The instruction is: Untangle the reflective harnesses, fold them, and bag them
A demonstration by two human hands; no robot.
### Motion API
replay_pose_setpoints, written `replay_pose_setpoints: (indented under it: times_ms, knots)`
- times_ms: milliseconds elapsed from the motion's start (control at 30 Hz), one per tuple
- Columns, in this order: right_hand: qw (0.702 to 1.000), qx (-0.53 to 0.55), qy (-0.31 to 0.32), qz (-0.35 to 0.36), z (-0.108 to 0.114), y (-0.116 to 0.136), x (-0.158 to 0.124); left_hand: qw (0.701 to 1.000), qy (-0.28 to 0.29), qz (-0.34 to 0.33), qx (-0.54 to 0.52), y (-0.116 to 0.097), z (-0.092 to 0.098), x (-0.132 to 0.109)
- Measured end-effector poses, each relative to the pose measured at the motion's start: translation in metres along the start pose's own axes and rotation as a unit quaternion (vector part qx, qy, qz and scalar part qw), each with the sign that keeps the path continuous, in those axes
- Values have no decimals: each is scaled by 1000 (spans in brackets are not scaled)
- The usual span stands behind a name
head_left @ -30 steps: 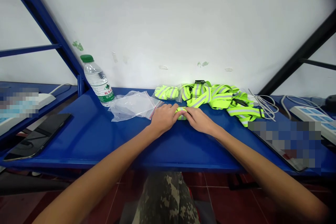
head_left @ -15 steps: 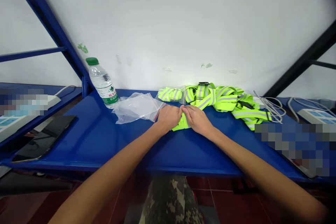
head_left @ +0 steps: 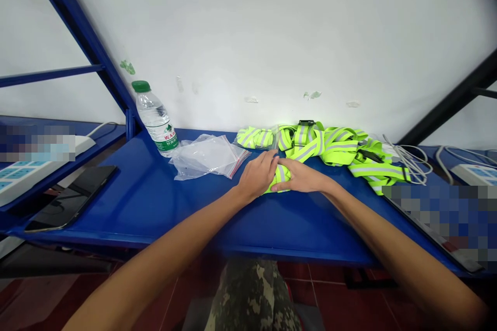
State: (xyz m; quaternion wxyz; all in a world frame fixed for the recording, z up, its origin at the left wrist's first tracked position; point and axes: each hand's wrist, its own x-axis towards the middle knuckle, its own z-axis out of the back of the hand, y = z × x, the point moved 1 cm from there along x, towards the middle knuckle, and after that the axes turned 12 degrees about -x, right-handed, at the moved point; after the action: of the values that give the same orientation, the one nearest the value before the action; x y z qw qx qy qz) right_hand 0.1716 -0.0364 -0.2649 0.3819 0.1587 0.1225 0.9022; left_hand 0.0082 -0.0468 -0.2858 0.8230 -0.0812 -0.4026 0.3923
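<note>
Both my hands are closed round a folded bundle of neon-yellow reflective strap [head_left: 282, 176] with silver stripes, low over the blue table. My left hand [head_left: 258, 176] covers its left side, fingers over the top. From the right, my right hand [head_left: 301, 175] grips it, thumb across the near side. Much of the bundle is hidden by the hands. Just behind lies a bagged roll of the same strap [head_left: 255, 137]. A loose heap of reflective straps [head_left: 337, 146] with black buckles spreads to the right. Clear zip bags [head_left: 209, 158] with a red seal line lie left of my left hand.
A water bottle [head_left: 157, 119] with a green cap stands at the back left. On the left edge lies a black phone [head_left: 72, 199]; a partly blurred dark device [head_left: 430, 232] lies at right. White cable [head_left: 411, 163] coils beside the straps. A wall [head_left: 272, 36] rises behind the table [head_left: 186, 217].
My hands have gone from pinching together above the strap to wrapping round its folded bundle. My right thumb has come to the near side. The view has shifted slightly.
</note>
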Motion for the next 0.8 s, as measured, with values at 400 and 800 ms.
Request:
replay_pose_setpoints:
  times_ms: [400,800]
  knots:
    - [993,26,-86,-76,-14,3,2,994,-48,84,-59,-7,5,1]
    - [990,106,-84,-39,-9,10,-6,990,-47,61,-116,-14,4,2]
